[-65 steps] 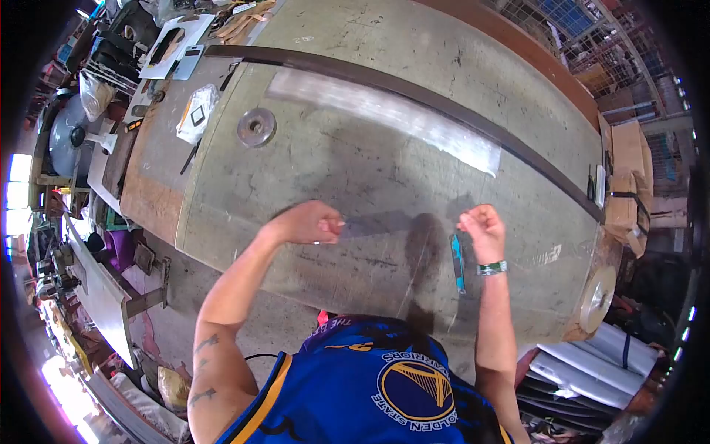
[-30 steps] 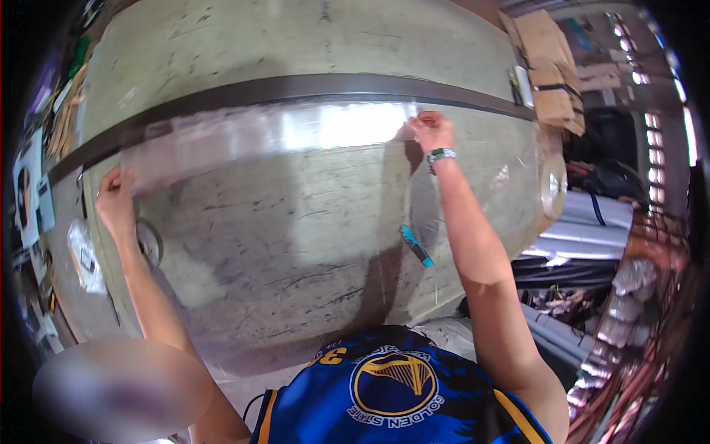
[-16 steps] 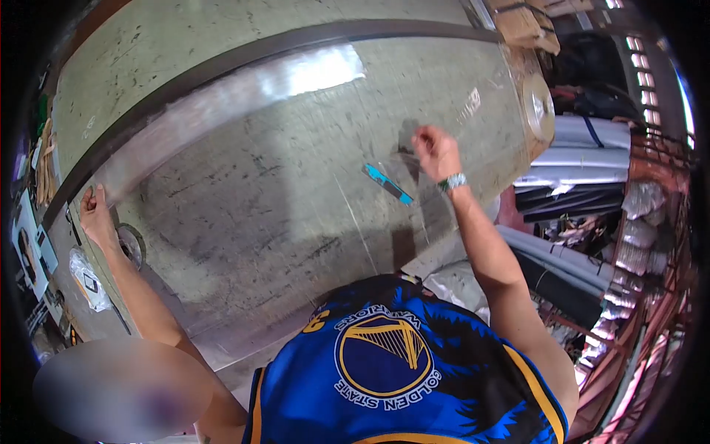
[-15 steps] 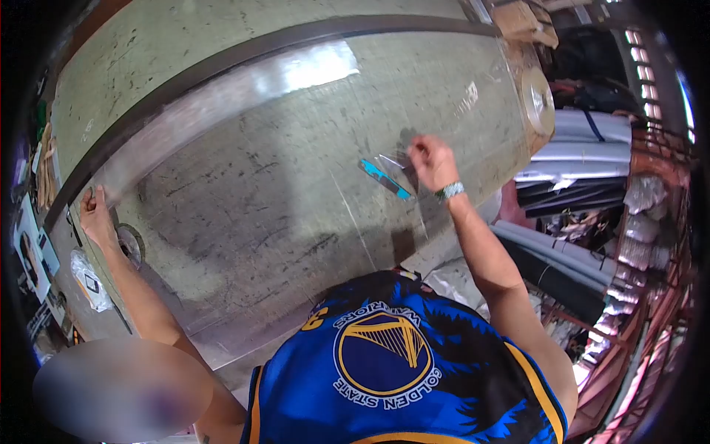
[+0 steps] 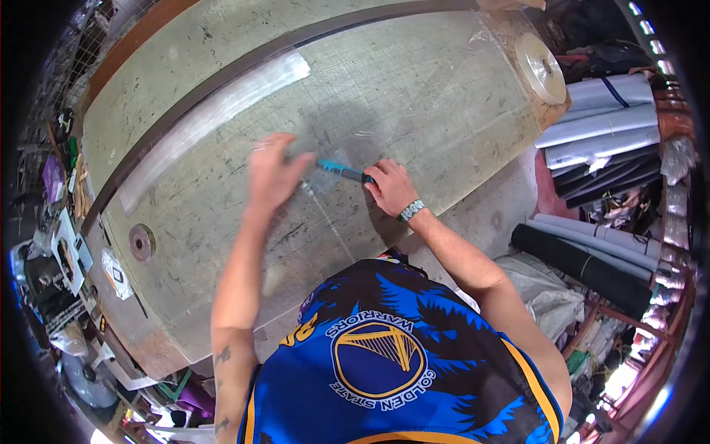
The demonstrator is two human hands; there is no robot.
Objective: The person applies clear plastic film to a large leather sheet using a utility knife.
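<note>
My right hand is closed around the dark end of a slim teal tool that looks like a utility knife. It points left, low over the worktable. Close to the knife's other end is my left hand, blurred by motion. Its thumb stands apart from the fingers, and nothing shows between them. Farther back, a clear shiny plastic strip lies along a long dark bar across the table.
A wide roll of clear tape lies at the table's right end. At the left lies a grey ring-shaped roll, near a small plastic bag. Silvery rolls of material are stacked off the right side.
My left hand has left the strip's left end and come to the middle. My right hand has moved left and taken hold of the utility knife, which was lying on the table.
</note>
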